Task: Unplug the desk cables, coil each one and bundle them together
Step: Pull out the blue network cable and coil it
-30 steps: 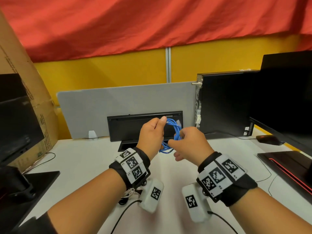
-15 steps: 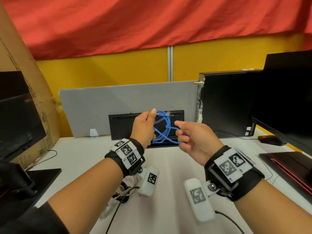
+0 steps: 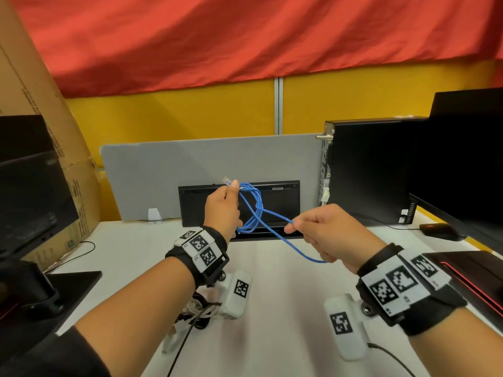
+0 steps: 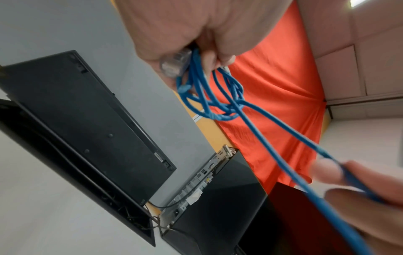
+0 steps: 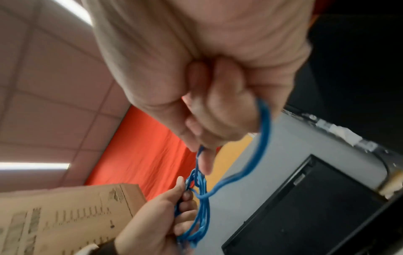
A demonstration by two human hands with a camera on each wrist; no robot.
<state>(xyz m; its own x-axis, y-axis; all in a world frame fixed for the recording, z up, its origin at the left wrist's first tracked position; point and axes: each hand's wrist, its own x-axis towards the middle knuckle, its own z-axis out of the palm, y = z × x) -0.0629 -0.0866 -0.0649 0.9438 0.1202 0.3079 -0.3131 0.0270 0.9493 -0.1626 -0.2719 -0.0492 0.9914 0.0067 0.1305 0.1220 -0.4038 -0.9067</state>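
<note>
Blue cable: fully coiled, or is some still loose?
Partly coiled: the left hand grips the blue cable loops, while the right hand pulls a loose strand sideways.

One blue cable (image 3: 251,206), two hands (image 3: 221,210)

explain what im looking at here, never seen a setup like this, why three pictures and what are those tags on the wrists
No machine here: a person wears three cameras. One picture comes from the head, looking down at both hands; the other two come from small cameras strapped under each tagged wristband, looking along the fingers. The left hand grips a coiled blue cable with its clear plug sticking up. The right hand pinches a loop of that cable, drawn out sideways. Below them is a white desk with a black computer tower and a loose cable pile.
</note>
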